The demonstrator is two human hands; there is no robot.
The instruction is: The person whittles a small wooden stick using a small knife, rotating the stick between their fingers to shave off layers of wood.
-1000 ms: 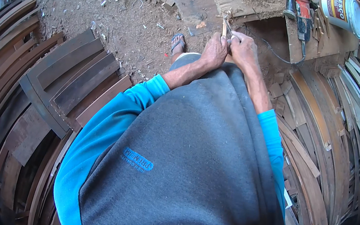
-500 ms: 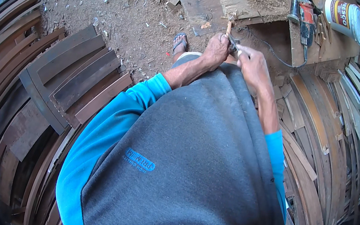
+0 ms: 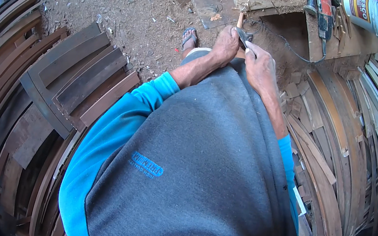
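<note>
My left hand (image 3: 226, 44) is closed around a thin, light wooden stick (image 3: 240, 19), whose end points up and away from me. Close beside it, my right hand (image 3: 260, 66) grips what looks like a knife; its dark flat blade (image 3: 242, 36) lies against the stick by my left fingers. Its handle is hidden in my right fist. Both hands are just beyond the hem of my grey shirt, above my lap.
A red and black power tool (image 3: 323, 19) with a cord and a white tub (image 3: 365, 16) stand on a board (image 3: 343, 51) at the far right. Curved wooden parts are stacked on the left (image 3: 57, 78) and right (image 3: 330, 116). Flat boards (image 3: 208, 0) lie ahead on the dusty ground.
My right hand has drawn back toward me and turned, so the blade shows more. The left hand, still on the stick, has shifted slightly away from me.
</note>
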